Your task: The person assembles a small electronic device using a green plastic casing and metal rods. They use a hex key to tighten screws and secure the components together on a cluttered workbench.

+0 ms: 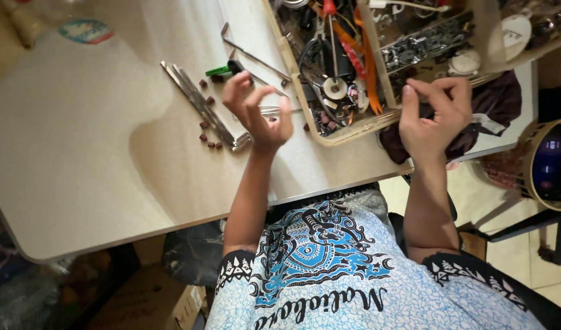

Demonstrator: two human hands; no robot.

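Note:
My left hand (259, 113) hovers over the pale table (97, 153), fingers curled loosely and apart, nothing visible in it. Just to its left lie several long metal bars (198, 104) and small dark brown beads (210, 131). My right hand (433, 113) is raised at the front edge of a compartmented tray (329, 137), fingers bent toward each other; I cannot tell whether something tiny is pinched there. The tray holds tangled tools, orange-handled pliers (369, 67), a round white spool (335, 87) and a metal chain (424, 43).
Bent metal rods (253, 56) and a small green piece (218, 71) lie beyond my left hand. A dark cloth (497, 107) sits under the tray's right end. A wicker basket with a dark blue ball (552, 165) stands at the right. Cardboard boxes (146, 299) are under the table.

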